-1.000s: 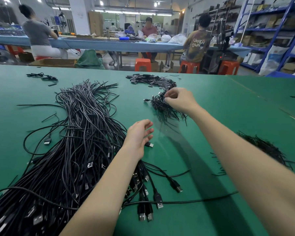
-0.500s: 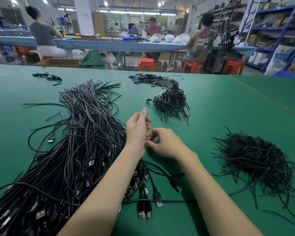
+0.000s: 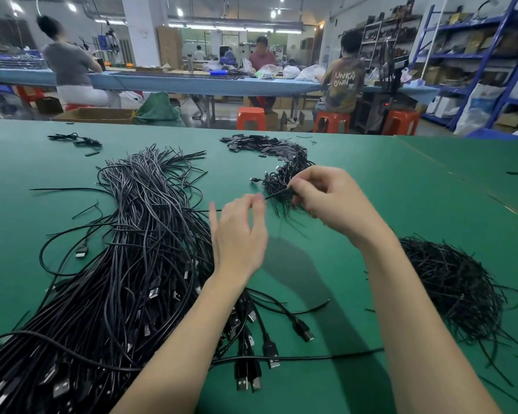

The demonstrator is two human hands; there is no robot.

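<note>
Cables (image 3: 108, 294), black and USB-ended, lay in one long bundle from the near left corner of the bench (image 3: 401, 186) toward its middle, plugs fanned out at the near edge. Single cable (image 3: 311, 357) ran loose along the near edge, between the two forearms. Heap of thin black strands (image 3: 449, 282) sat toward the right edge.

Left hand (image 3: 240, 234) hovered above the middle of the bench, fingers loosely curled, little finger out. Its fingertips met the near end of a short black wire (image 3: 278, 193); whether they pinched it could not be told. Right hand (image 3: 332, 201), just beyond and to the right, pinched the other end of that wire between thumb and forefinger, raised over a small pile of like wires (image 3: 284, 174).

Flat black tabs (image 3: 260, 144) lay scattered behind that pile, toward the far edge. Small tangle (image 3: 75, 139) rested near the far left corner.

Beyond the bench: three seated people at a blue table (image 3: 177, 82), orange stools (image 3: 251, 118), blue shelving (image 3: 476, 55).
</note>
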